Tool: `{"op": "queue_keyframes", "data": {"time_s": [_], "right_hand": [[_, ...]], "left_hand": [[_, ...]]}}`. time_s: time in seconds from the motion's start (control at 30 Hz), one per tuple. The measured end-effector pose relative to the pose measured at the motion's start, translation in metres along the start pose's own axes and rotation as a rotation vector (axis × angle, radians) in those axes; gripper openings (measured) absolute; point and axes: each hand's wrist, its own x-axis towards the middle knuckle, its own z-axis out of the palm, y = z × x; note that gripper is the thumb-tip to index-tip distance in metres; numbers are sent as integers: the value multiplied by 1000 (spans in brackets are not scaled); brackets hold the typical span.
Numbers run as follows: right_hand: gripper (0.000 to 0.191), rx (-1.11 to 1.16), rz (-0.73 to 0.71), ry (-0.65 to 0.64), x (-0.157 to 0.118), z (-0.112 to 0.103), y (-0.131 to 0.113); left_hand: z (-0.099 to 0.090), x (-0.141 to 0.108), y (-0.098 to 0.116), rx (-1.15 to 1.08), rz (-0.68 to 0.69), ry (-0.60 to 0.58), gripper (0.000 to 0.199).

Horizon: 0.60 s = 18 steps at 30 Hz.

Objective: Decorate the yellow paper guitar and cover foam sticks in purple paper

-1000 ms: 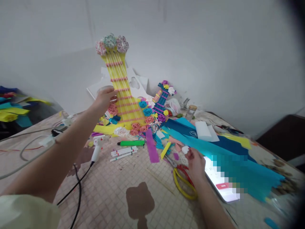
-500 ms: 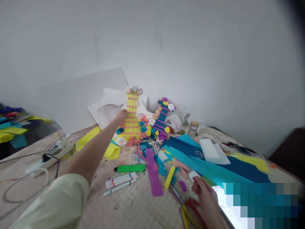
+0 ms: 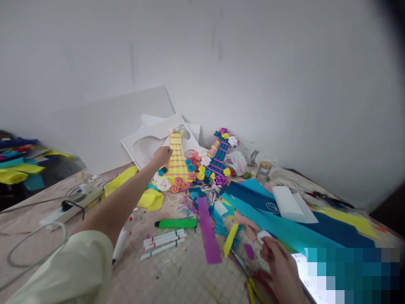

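Yellow flower-edged guitar (image 3: 178,164), left hand (image 3: 163,155) in closed grip on its neck, right hand (image 3: 276,257) curled by white disc (image 3: 263,236), hold unclear.

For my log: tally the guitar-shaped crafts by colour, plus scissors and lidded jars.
Yellow guitar-shaped craft with pink crossbars: 1
Dark blue guitar-shaped craft with purple crossbars: 1
Peach guitar-shaped craft, partly hidden: 1
Red-and-yellow-handled scissors: 1
Clear jar with tan lid: 1
Total: 5

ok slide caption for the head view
Left hand at a yellow guitar-shaped craft, right hand beside scissors, blue guitar-shaped craft nearby.
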Motion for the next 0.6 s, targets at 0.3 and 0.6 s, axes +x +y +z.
{"op": "queue_keyframes", "data": {"time_s": [0.3, 0.6], "right_hand": [[25, 131, 161, -29, -7, -11, -6], [22, 112, 200, 0, -15, -9, -17]], "left_hand": [[20, -171, -8, -25, 235, -311, 27], [-20, -202, -138, -134, 9, -46, 31]]}}
